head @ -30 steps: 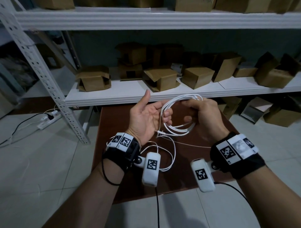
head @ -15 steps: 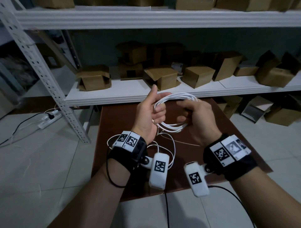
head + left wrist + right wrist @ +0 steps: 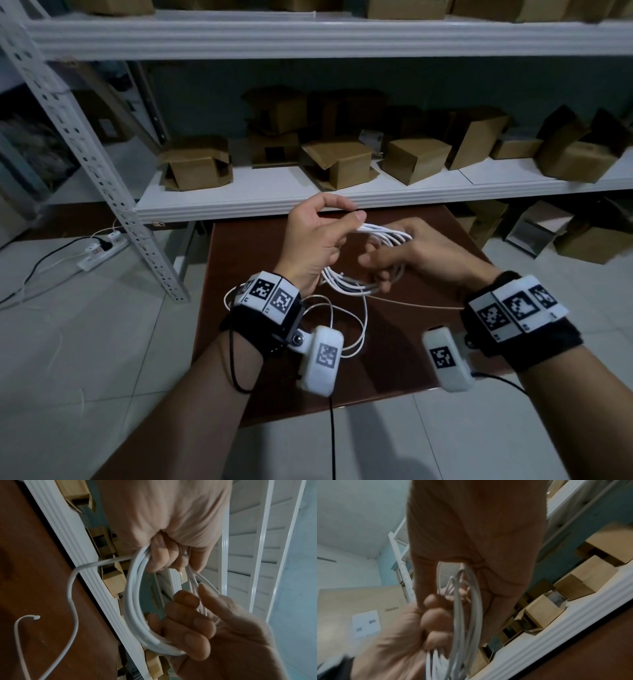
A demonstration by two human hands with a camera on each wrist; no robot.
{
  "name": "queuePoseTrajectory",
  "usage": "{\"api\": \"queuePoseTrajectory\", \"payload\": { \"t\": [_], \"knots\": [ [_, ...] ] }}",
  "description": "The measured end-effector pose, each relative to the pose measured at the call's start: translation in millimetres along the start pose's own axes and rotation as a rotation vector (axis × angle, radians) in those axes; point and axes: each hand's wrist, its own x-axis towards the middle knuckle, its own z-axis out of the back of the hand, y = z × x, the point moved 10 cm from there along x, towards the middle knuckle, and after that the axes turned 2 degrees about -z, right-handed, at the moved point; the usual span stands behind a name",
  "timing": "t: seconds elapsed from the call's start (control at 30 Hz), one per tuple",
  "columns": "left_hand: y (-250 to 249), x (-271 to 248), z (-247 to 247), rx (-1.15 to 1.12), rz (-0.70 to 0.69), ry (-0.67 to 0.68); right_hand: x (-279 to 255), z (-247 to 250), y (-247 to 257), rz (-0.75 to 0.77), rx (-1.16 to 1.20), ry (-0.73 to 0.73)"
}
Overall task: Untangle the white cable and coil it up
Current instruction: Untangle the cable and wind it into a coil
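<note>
The white cable (image 3: 387, 236) is wound into a small coil of several loops, held above the brown table (image 3: 421, 346). My left hand (image 3: 352, 219) pinches the coil's far side between thumb and fingers. My right hand (image 3: 380, 274) has its fingers curled through the loops and grips the near side. In the left wrist view the coil (image 3: 132, 601) runs between my left fingers (image 3: 164, 557) and the right hand (image 3: 197, 631). A loose tail (image 3: 72, 601) hangs toward the table, its plug end (image 3: 36, 617) free. The right wrist view is blurred, with the coil (image 3: 471, 601) against my palm.
A white shelf (image 3: 274, 198) with several cardboard boxes (image 3: 339, 164) stands just behind the table. A perforated metal upright (image 3: 102, 178) slants down at the left. A power strip (image 3: 102, 250) lies on the tiled floor. Thin wrist-camera leads (image 3: 356, 342) lie on the table.
My left hand went from open, palm up, to gripping the coil from above. The coil has tipped flatter and lower. My right hand has shifted its grip toward the coil's near side.
</note>
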Motion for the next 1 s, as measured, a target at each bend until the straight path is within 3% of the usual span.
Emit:
{"api": "queuePoseTrajectory", "payload": {
  "t": [0.23, 0.37, 0.5, 0.7, 0.87, 1.0],
  "knots": [
    [-8.2, -1.6, -10.3, 0.244, -0.144, 0.026, 1.3, -4.0, 3.5, -0.058, -0.058, 0.042],
    [5.2, -1.6, -13.0, 0.511, -0.193, -0.011, 6.9, -12.6, -13.6, -0.174, -0.108, -0.105],
    [20.7, 3.7, -12.0, 0.419, 0.0, 0.025, 7.3, -5.7, -26.0, -0.223, -0.08, -0.25],
    [31.6, -5.0, -9.9, 0.029, 0.329, 0.169, 7.0, -11.0, -25.0, -0.243, 0.042, -0.238],
    [40.8, -8.7, 6.4, 0.054, 0.421, 0.21, 2.6, -2.2, -19.1, -0.242, 0.122, -0.292],
    [50.7, -18.6, 1.1, 0.182, 0.45, 0.38, -2.7, 10.2, -12.5, -0.212, 0.199, -0.349]
  ]
}}
